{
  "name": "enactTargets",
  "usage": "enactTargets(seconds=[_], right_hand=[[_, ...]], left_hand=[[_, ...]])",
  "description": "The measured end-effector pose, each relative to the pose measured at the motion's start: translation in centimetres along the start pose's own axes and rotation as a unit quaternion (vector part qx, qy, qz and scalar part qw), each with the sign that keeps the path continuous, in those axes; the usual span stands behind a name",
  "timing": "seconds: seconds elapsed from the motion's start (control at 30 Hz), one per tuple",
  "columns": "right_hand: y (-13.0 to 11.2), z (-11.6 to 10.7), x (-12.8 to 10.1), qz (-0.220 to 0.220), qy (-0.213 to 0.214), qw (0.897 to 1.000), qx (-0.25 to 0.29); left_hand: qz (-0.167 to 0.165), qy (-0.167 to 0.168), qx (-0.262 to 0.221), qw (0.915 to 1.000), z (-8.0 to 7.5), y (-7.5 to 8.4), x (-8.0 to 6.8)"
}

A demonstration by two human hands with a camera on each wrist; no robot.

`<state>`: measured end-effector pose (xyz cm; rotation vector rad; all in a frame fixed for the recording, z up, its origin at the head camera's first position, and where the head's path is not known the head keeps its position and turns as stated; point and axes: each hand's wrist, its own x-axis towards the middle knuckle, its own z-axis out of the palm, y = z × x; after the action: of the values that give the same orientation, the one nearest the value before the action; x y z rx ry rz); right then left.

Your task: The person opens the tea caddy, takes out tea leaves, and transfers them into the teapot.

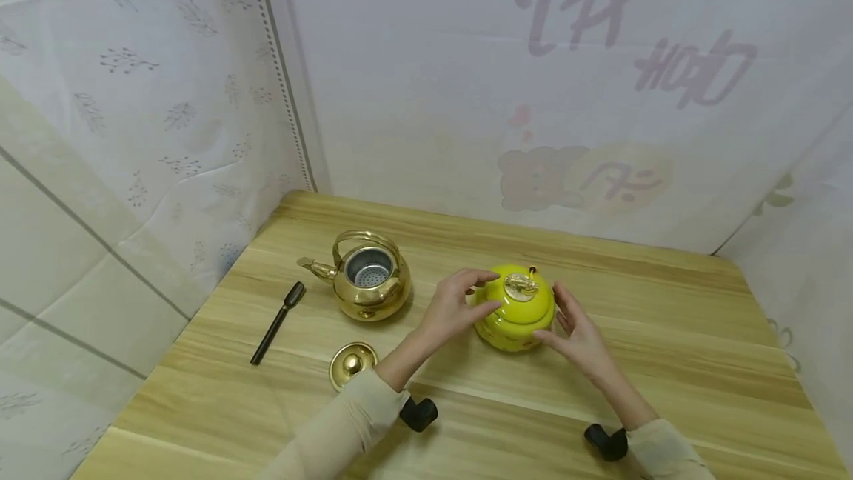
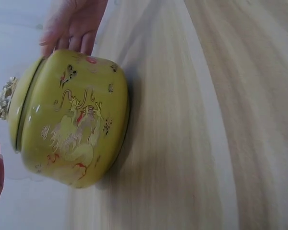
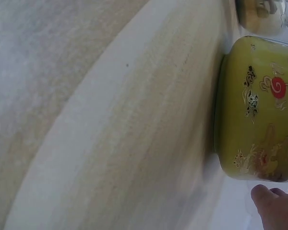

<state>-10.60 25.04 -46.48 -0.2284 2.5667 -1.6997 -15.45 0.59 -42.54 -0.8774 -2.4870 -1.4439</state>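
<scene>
A round yellow ceramic jar painted with a dragon and topped by a lid with a gold knob (image 1: 514,307) stands upright on the pale wooden table (image 1: 666,347), and every other thing is best placed against it. The person's left hand (image 1: 455,305) lies on the jar's left flank, fingers curved so that the tips reach the lid's edge; the right hand (image 1: 578,330) flanks the opposite side, its fingers spread and only lightly bent. Placed on opposite sides like this, the two hands would steady the jar between them. Whether the right fingers actually touch the glaze cannot be told: in the left wrist view fingertips (image 2: 69,40) meet the far side of the jar, while in the right wrist view the fingertips (image 3: 273,203) sit just beside its base.

Left of the jar stands a shiny brass kettle with a hoop handle and a steel strainer inside (image 1: 366,276), open at the top. Its small brass lid (image 1: 353,364) lies apart, nearer the person than the jar and to its left, which leaves the strainer exposed. Beyond the kettle, farther left still, a slim black spoon (image 1: 278,322) lies flat on the wood. White cloth hangs as walls behind the table.
</scene>
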Motion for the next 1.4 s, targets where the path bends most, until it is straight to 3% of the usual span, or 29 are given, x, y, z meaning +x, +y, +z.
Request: enactTargets(seconds=[0.37, 0.7, 1.4], right_hand=[[0.5, 0.6, 0.4, 0.004, -0.002, 1.000, 0.014], [0.5, 0.8, 0.3, 0.016, 0.001, 1.000, 0.021], [0.6, 0.8, 0.4, 0.014, 0.005, 1.000, 0.012]], left_hand=[[-0.015, -0.009, 0.025, 0.9995, 1.6, -0.1, 2.0], [-0.006, -0.009, 0.052, 0.9986, 2.7, -0.5, 3.0], [-0.020, -0.043, 0.034, 0.9983, 2.8, 0.1, 4.4]])
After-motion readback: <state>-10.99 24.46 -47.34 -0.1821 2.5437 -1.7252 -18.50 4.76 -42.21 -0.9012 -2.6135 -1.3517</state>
